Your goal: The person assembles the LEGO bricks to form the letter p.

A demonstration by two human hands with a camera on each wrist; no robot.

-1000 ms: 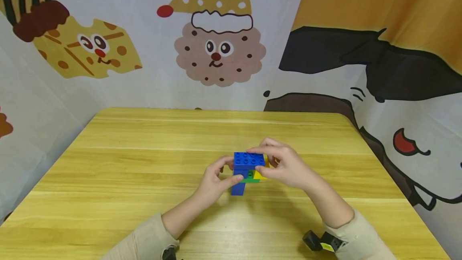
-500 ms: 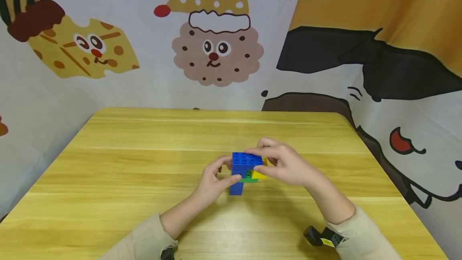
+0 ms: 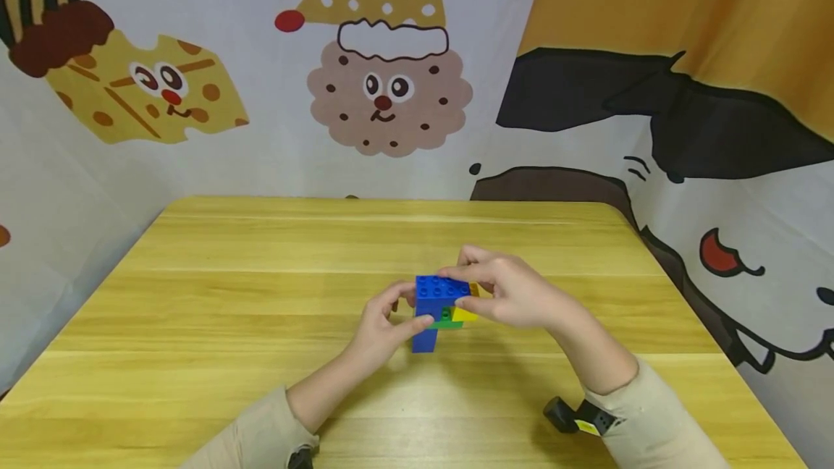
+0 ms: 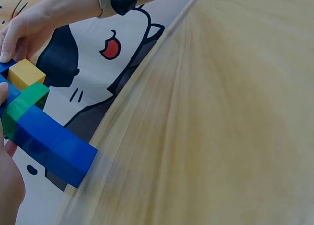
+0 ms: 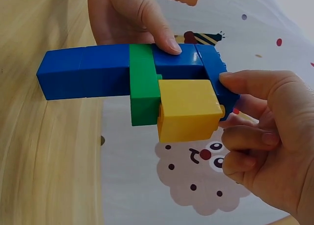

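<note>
A stack of toy building bricks stands on the table, held by both hands. Its base is a column of blue bricks (image 5: 83,72), topped by a wider green brick (image 5: 143,99). Above the green lie a blue brick (image 5: 189,59) and, beside it, a yellow brick (image 5: 189,102) with studs showing. A long blue brick (image 3: 441,286) caps the stack, studs up in the head view. My left hand (image 3: 381,324) grips the stack from the left, thumb against the blue brick over the green one. My right hand (image 3: 517,292) pinches the top blue brick between thumb and fingers.
The wooden table (image 3: 260,252) spreads around the stack. Behind it hangs a white cloth (image 3: 254,165) printed with cartoon figures. A black wrist device (image 3: 580,417) on the right sleeve hangs low above the tabletop.
The head view drifts slightly, so the scene appears a little farther left. Both hands keep their hold, and the brick stack looks the same.
</note>
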